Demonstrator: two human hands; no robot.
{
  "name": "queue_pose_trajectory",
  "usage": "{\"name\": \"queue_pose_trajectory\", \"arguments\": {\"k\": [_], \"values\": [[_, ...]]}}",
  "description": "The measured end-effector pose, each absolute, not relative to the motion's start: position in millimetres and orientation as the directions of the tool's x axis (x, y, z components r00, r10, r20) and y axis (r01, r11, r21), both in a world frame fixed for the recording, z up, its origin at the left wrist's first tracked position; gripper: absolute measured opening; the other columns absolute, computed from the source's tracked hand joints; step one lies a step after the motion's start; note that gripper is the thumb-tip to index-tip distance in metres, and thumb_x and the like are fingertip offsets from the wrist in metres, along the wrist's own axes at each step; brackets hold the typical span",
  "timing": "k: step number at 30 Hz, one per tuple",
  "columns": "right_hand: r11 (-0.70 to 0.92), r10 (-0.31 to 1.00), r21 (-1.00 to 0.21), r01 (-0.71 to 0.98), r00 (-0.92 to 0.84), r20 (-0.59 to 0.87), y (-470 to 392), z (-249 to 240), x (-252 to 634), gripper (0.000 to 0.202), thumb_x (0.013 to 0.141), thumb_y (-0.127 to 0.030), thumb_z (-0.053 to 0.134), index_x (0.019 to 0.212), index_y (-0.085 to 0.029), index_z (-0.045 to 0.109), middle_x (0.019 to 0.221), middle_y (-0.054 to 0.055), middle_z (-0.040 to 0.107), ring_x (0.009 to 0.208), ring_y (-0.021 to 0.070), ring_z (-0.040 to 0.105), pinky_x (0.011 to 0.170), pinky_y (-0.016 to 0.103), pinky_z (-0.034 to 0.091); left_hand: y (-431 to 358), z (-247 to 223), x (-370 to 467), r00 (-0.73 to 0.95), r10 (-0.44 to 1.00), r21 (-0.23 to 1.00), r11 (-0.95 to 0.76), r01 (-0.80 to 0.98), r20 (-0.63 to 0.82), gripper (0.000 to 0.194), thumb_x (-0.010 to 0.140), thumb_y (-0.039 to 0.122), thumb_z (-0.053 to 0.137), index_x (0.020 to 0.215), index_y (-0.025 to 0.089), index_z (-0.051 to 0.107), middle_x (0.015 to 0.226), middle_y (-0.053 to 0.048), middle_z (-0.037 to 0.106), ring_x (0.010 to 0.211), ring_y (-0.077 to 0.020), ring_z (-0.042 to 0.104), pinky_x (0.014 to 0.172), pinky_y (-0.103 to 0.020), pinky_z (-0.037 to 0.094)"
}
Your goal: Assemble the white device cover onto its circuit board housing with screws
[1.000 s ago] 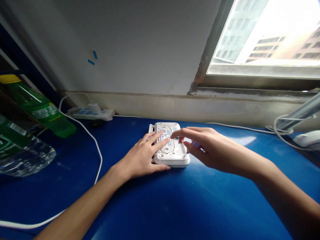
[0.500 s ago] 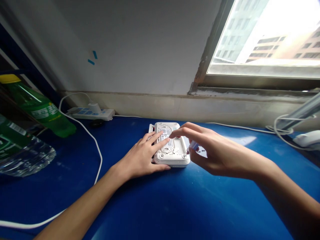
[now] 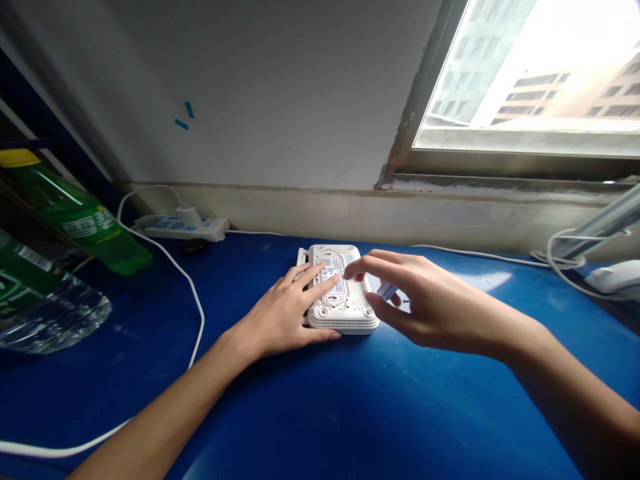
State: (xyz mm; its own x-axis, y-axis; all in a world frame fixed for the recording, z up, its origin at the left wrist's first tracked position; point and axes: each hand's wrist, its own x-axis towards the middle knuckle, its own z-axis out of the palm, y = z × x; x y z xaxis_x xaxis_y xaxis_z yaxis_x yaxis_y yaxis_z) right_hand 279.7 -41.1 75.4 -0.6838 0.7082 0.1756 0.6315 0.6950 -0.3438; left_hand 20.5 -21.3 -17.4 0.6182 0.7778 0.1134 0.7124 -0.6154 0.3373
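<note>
A white router (image 3: 353,313) lies underside up on the blue table, its perforated base and printed label showing. My left hand (image 3: 287,310) rests spread on its left part, fingers over the base and thumb along the near edge. White antenna-like parts (image 3: 301,257) show at its left side. My right hand (image 3: 425,293) hovers at the router's right edge, index finger and thumb apart. A small pale-blue object (image 3: 387,289) sits within its curled lower fingers; its kind is partly hidden. Beyond these fingers a pale patch with small dark marks (image 3: 406,301) shows on the table.
Green plastic bottles (image 3: 95,227) stand at the left. A power strip (image 3: 210,228) with a plugged-in white cable (image 3: 195,293) and a small black object (image 3: 193,247) lie by the wall. Cables (image 3: 563,260) and a grey pole (image 3: 600,223) occupy the right side.
My right thumb has come up and left to the router's edge, and the index finger has drawn slightly right. The pale-blue object has shifted slightly with the hand. My left hand stays put.
</note>
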Motion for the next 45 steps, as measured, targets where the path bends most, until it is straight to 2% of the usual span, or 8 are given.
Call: {"name": "queue_pose_trajectory", "arguments": {"k": [4,9,16,22,28,35,41,45], "values": [[0.665,0.734,-0.36,0.654,-0.661,0.156,-36.3,70.3,280.4,0.019,0.107,-0.028,0.05,0.12,-0.028,0.063,0.098,0.003,0.072,0.076,0.0162,0.066,0.064,0.025,0.044,-21.1,-17.9,20.3,0.62,0.777,0.329,-0.617,0.715,0.109,0.092,0.086,0.075,0.066,0.163,0.036,0.034,0.174,-0.004,0.021,0.158,-0.0375,0.02,0.124,-0.057,0.034],[0.729,0.669,-0.359,0.583,-0.718,0.191,-40.0,74.2,281.9,0.053,0.09,-0.006,0.057,0.137,-0.029,0.055,0.127,0.007,0.065,0.099,0.0186,0.067,0.076,0.025,0.049,-21.8,-16.7,21.0,0.615,0.782,0.334,-0.609,0.719,0.102,0.092,0.086,0.075,0.066,0.163,0.038,0.034,0.174,-0.002,0.021,0.157,-0.0367,0.022,0.123,-0.056,0.035],[0.661,0.741,-0.351,0.663,-0.653,0.16,-37.3,71.0,277.7,0.019,0.107,-0.029,0.049,0.118,-0.026,0.063,0.093,0.003,0.072,0.072,0.0155,0.065,0.06,0.025,0.042,-20.9,-17.8,20.1,0.616,0.781,0.331,-0.61,0.72,0.099,0.092,0.085,0.076,0.066,0.163,0.037,0.035,0.174,-0.003,0.02,0.158,-0.0395,0.019,0.123,-0.06,0.034],[0.721,0.686,-0.325,0.612,-0.698,0.206,-40.0,73.2,282.5,0.056,0.089,-0.008,0.058,0.141,-0.03,0.051,0.127,0.007,0.066,0.092,0.0174,0.067,0.069,0.024,0.048,-20.9,-18.3,20.0,0.62,0.775,0.354,-0.618,0.702,0.124,0.093,0.085,0.073,0.069,0.163,0.038,0.034,0.174,-0.004,0.022,0.157,-0.0395,0.022,0.123,-0.059,0.034],[0.656,0.748,-0.346,0.671,-0.642,0.171,-35.8,68.8,281.3,0.019,0.105,-0.029,0.053,0.122,-0.027,0.061,0.096,0.003,0.072,0.071,0.0156,0.065,0.06,0.024,0.043,-21.1,-18.2,20.7,0.616,0.781,0.33,-0.61,0.72,0.1,0.092,0.086,0.075,0.066,0.163,0.038,0.033,0.174,-0.003,0.02,0.158,-0.0396,0.019,0.124,-0.059,0.032],[0.726,0.679,-0.342,0.596,-0.7,0.222,-41.0,73.2,281.2,0.061,0.087,-0.007,0.058,0.144,-0.028,0.05,0.13,0.009,0.065,0.094,0.0187,0.068,0.072,0.025,0.05,-21.7,-16.5,20.6,0.617,0.78,0.338,-0.612,0.715,0.107,0.092,0.085,0.075,0.066,0.163,0.04,0.031,0.174,-0.002,0.021,0.158,-0.0382,0.021,0.123,-0.058,0.034],[0.649,0.752,-0.356,0.673,-0.64,0.16,-39.1,70.8,278.5,0.02,0.104,-0.03,0.055,0.118,-0.024,0.068,0.085,0.004,0.073,0.062,0.0146,0.063,0.056,0.024,0.04,-21.5,-16.6,21.0,0.618,0.779,0.329,-0.613,0.718,0.104,0.093,0.085,0.076,0.066,0.163,0.037,0.035,0.174,-0.003,0.022,0.158,-0.0378,0.021,0.123,-0.057,0.035],[0.684,0.721,-0.356,0.637,-0.664,0.198,-37.8,71.7,280.6,0.043,0.096,-0.011,0.055,0.136,-0.027,0.059,0.111,0.006,0.073,0.081,0.0165,0.068,0.069,0.025,0.046,-20.8,-17.6,20.5,0.627,0.769,0.325,-0.628,0.707,0.125,0.093,0.085,0.075,0.067,0.163,0.036,0.034,0.173,-0.004,0.025,0.157,-0.0359,0.023,0.123,-0.055,0.035]]}}
